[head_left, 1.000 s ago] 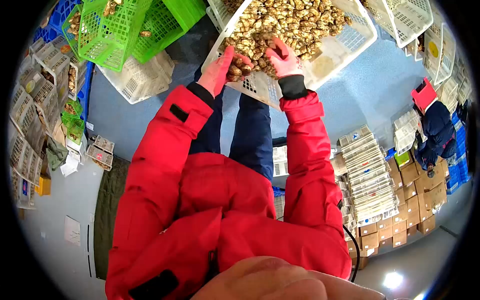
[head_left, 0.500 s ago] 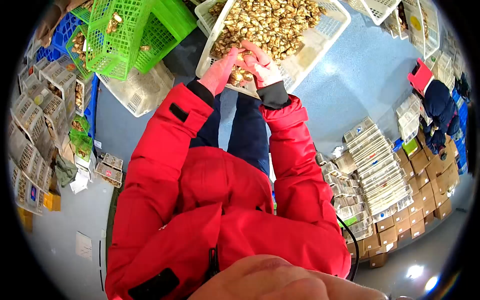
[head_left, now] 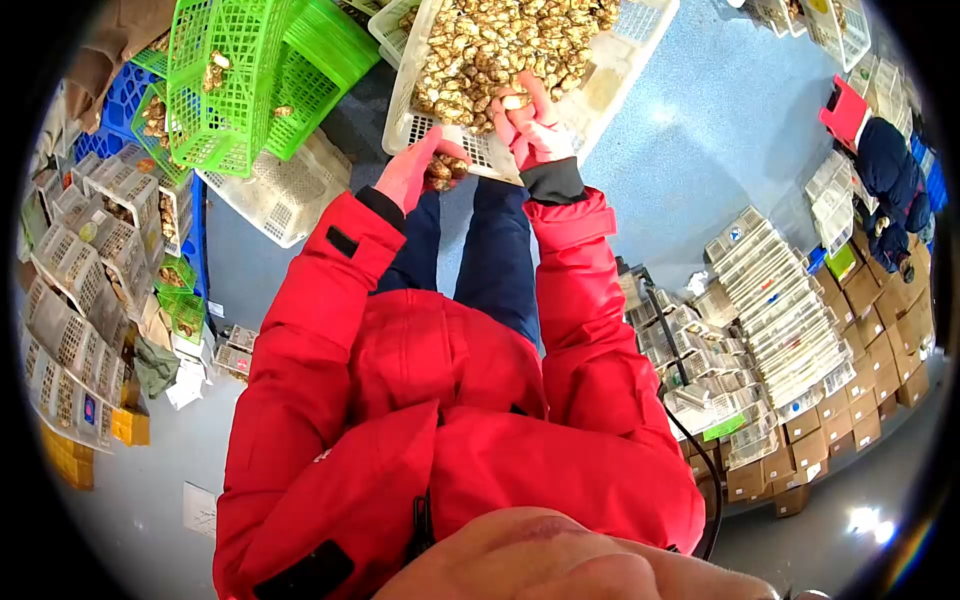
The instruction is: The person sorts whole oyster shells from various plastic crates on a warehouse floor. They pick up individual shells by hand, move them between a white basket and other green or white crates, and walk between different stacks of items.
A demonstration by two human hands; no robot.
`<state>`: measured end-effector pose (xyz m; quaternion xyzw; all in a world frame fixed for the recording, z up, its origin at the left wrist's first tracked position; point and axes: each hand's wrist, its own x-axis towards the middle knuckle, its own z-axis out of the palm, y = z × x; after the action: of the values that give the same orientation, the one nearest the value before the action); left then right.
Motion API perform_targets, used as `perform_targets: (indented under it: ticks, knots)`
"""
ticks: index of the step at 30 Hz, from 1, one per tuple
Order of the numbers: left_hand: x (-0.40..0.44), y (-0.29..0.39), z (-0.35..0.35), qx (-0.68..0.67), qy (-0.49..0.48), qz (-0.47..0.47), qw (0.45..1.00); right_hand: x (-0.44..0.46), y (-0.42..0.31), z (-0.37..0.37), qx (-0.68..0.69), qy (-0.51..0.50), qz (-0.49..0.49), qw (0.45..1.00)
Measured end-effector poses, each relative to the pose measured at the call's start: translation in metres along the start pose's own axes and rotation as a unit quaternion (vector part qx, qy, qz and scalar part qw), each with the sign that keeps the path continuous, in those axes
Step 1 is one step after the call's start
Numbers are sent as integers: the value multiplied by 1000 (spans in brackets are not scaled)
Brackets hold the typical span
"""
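My left hand (head_left: pixel 412 172) is closed around several brown bulbs (head_left: pixel 443 172), just off the near left corner of a white plastic crate (head_left: pixel 612 98). Over the crate's near side, my right hand (head_left: pixel 532 128) pinches one pale-tipped bulb (head_left: pixel 514 101). Behind my fingers, a heap of golden-brown bulbs (head_left: pixel 500 45) fills much of the crate. Both hands look pink, as if in thin gloves.
Green crates (head_left: pixel 222 85) stand at upper left beside an upturned white crate (head_left: pixel 285 190). Stacked crates (head_left: pixel 95 250) line the far left. At right are a long row of white crates (head_left: pixel 780 300), cardboard boxes (head_left: pixel 880 340) and a person in dark clothes (head_left: pixel 890 165).
My hands were close together over the bulbs and are now apart. The left has drawn back toward me with its bulbs; the right has lifted a single one. The whole view has shifted.
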<state>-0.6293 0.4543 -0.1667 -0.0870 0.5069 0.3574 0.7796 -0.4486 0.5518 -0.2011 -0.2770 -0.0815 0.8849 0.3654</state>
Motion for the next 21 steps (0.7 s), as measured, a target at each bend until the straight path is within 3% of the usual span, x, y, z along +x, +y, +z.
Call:
perform_targets:
  ticks: [3, 6, 9, 13, 16, 19, 20, 21]
  knots:
    - [3, -6, -6, 8, -35, 9, 999, -4, 2, 4, -37, 55, 48, 997]
    - [5, -4, -2, 23, -40, 14, 999, -4, 2, 13, 22, 47, 51, 997]
    - [13, -6, -6, 13, -47, 22, 999, -3, 0, 26, -10, 45, 49, 998]
    - [17, -5, -3, 12, -31, 15, 999, 3, 5, 21, -100, -22, 53, 993]
    - [15, 3, 3, -4, -12, 32, 999, 6, 1, 32, -229, 48, 59, 971]
    - [20, 3, 2, -74, -6, 52, 996, 2, 12, 58, -386, 105, 59, 915]
    - [20, 8, 8, -112, -6, 59, 992, 3, 1, 80, -562, 7, -6, 827]
    - [21, 11, 12, -150, -7, 64, 987, 6, -8, 96, -708, -91, -70, 697]
